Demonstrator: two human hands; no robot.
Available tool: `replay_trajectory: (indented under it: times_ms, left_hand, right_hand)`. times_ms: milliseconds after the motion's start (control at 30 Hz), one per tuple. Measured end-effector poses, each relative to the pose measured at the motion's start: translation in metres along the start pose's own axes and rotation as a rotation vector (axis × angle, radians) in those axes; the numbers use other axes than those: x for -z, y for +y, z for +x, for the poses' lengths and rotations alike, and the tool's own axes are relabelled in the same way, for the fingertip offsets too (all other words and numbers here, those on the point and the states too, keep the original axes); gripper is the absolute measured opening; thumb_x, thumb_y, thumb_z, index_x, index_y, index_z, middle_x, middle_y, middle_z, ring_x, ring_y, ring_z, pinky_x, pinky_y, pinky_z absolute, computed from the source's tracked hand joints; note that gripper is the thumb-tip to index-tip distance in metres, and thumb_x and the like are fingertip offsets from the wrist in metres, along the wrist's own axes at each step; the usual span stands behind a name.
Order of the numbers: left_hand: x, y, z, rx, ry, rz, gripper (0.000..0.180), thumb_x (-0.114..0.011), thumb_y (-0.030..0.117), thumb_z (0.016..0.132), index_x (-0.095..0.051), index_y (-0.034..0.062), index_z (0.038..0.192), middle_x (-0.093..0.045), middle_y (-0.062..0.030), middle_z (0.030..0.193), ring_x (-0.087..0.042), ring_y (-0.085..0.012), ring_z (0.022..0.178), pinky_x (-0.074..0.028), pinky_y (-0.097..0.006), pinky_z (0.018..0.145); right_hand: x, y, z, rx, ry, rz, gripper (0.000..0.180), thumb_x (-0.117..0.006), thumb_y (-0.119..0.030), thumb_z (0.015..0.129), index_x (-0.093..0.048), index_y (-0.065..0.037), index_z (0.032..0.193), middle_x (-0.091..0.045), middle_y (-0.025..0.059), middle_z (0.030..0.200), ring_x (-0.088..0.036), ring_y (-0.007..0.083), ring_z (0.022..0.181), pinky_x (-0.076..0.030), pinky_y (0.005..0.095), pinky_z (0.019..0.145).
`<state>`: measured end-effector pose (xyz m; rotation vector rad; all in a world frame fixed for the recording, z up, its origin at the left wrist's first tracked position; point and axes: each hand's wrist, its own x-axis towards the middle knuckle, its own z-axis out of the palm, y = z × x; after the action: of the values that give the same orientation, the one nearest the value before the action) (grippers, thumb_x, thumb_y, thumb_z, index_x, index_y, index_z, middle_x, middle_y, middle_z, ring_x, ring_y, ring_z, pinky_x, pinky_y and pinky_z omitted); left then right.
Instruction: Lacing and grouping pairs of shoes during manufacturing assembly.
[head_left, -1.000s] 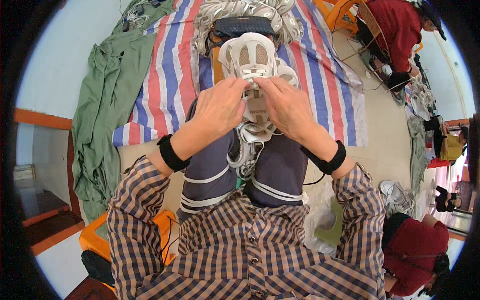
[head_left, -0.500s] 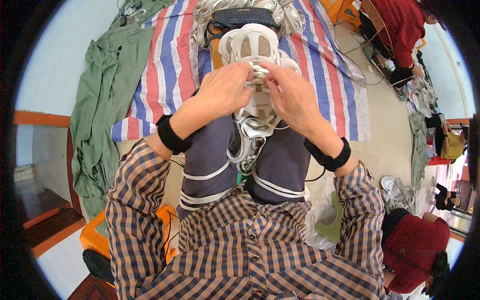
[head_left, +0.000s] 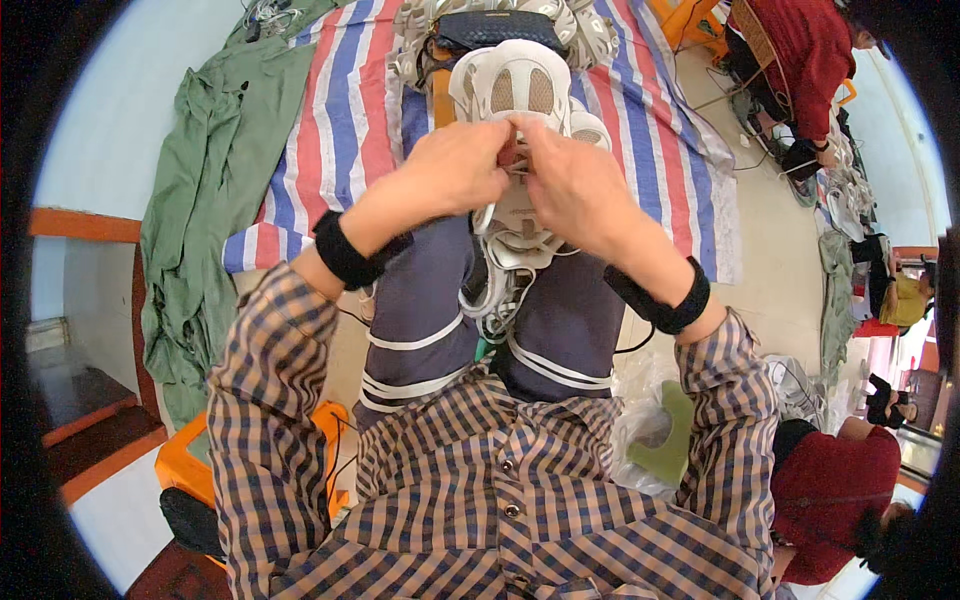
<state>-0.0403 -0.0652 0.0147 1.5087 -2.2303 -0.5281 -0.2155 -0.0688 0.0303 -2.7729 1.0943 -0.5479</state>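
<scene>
Fingers of left hand (head_left: pixel 455 170) and right hand (head_left: pixel 570 185) pinch one white shoe upper (head_left: pixel 510 95) above both knees, striped sheet (head_left: pixel 330 120) beneath, green cloth (head_left: pixel 195 200) beside.

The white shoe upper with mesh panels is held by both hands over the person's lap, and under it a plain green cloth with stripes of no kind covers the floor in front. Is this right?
Not quite. The head view shows both hands, left hand and right hand, on the white shoe upper with mesh panels over the lap, but the cloth under it is a red, blue and white striped sheet. The plain green cloth lies beside it, to the left.
</scene>
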Motion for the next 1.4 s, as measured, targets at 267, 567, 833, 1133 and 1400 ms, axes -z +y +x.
replay_trajectory:
  times_ms: [267, 567, 833, 1133, 1400]
  left_hand:
    - [-0.005, -0.001, -0.009, -0.056, 0.075, -0.19, 0.019, -0.053, 0.011, 0.074, -0.06, 0.004, 0.089, -0.061, -0.0146, 0.073, -0.061, -0.0317, 0.071, -0.047, -0.041, 0.065]
    - [-0.011, -0.018, -0.035, -0.162, 0.119, -0.142, 0.035, -0.053, 0.004, 0.077, -0.058, 0.008, 0.111, -0.058, -0.0095, 0.088, -0.056, -0.0195, 0.074, -0.047, -0.032, 0.069]
    - [-0.018, -0.002, -0.024, -0.089, 0.117, -0.228, 0.031, -0.055, 0.008, 0.076, -0.059, 0.0065, 0.107, -0.058, -0.0121, 0.086, -0.058, -0.0226, 0.075, -0.047, -0.034, 0.069]
    - [-0.023, -0.001, -0.001, -0.012, 0.163, -0.042, 0.016, -0.059, 0.016, 0.073, -0.06, 0.0021, 0.08, -0.06, -0.0134, 0.074, -0.06, -0.0282, 0.07, -0.048, -0.038, 0.066]
    - [0.023, 0.012, 0.023, 0.092, -0.377, 0.097, 0.028, -0.056, 0.03, 0.067, -0.063, 0.0029, 0.07, -0.064, -0.0202, 0.075, -0.062, -0.0368, 0.078, -0.049, -0.043, 0.07]
  right_hand:
    - [0.005, 0.016, 0.009, -0.107, -0.183, 0.292, 0.045, -0.056, -0.017, 0.079, -0.039, -0.006, 0.12, -0.062, 0.0208, 0.075, -0.061, 0.0406, 0.071, -0.048, 0.0487, 0.064]
    - [0.08, 0.059, -0.051, -0.393, -0.225, 0.296, 0.044, -0.06, -0.021, 0.085, -0.048, -0.006, 0.124, -0.056, 0.0065, 0.064, -0.047, 0.0143, 0.052, -0.039, 0.0295, 0.051]
    - [0.157, 0.171, -0.196, -0.907, 0.154, 0.167, 0.036, -0.055, -0.032, 0.089, -0.058, -0.009, 0.117, -0.05, -0.0039, 0.067, -0.04, 0.0032, 0.055, -0.031, 0.0191, 0.047]
    - [0.152, 0.104, -0.166, -0.666, 0.546, 1.338, 0.051, -0.05, -0.02, 0.089, -0.037, 0.004, 0.133, -0.033, -0.0092, 0.057, -0.032, 0.0018, 0.046, -0.031, 0.0195, 0.043]
    - [0.199, 0.169, -0.261, -0.801, 0.398, -0.628, 0.031, -0.055, -0.018, 0.089, -0.056, -0.018, 0.12, -0.048, 0.0086, 0.057, -0.042, 0.0142, 0.05, -0.04, 0.0308, 0.051]
